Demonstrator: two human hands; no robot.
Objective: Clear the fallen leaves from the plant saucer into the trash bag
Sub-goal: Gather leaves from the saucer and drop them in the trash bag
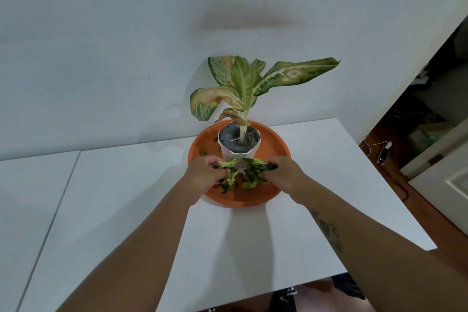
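An orange plant saucer sits on the white table, with a white pot and its leafy plant standing in it. Green and yellow fallen leaves lie piled in the saucer's near half, in front of the pot. My left hand is inside the saucer at the left of the pile, fingers closed on some leaves. On the right of the pile, my right hand also grips leaves. A few small leaf bits lie left of the pot. No trash bag is in view.
The white table meets a pale wall behind the plant. To the right the table ends above a wooden floor with a cable and charger and a white cabinet door.
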